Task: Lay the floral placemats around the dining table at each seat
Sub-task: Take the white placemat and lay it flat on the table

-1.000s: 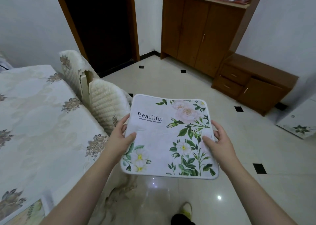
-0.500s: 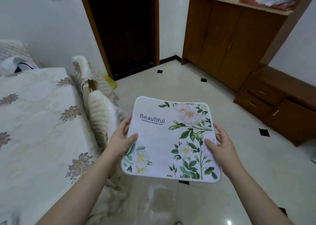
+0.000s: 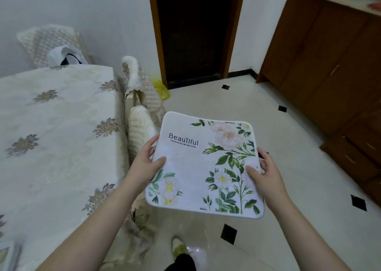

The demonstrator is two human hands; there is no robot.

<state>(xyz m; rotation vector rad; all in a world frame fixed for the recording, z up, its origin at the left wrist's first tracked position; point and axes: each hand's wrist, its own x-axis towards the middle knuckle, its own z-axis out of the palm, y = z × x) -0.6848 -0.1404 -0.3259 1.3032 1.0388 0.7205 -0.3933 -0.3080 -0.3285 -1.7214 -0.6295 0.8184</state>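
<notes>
The left hand (image 3: 145, 163) has a grip on the left edge of the floral placemat (image 3: 204, 167), thumb lying on the printed face and the other fingers curled beneath; the right hand (image 3: 266, 176) grips the right edge the same way, thumb on top. The placemat is held nearly flat in the air over the floor (image 3: 268, 130), beside the table and not touching it, with the word "Beautiful" near its upper left and green-stemmed flowers along its right side and lower left corner.

At far left lies the tabletop (image 3: 51, 138), covered by a pale cloth with brownish flower motifs. At its far end stands a chair with a quilted cover (image 3: 47, 42), and a white bag (image 3: 66, 55) sits in front of that chair's back. Between the tabletop's right edge and the placemat stand two more chairs with cream quilted covers (image 3: 140, 114), pushed close to the table; the nearer one's back is just beside the left hand. A yellow bag (image 3: 161, 88) lies on the floor behind them. Beyond is a dark doorway (image 3: 195, 29) in a wooden frame. At right a brown wooden cabinet (image 3: 329, 64) runs along the wall. Below the placemat, one slippered foot (image 3: 178, 248) stands on the glossy tiled floor with small black diamond insets.
</notes>
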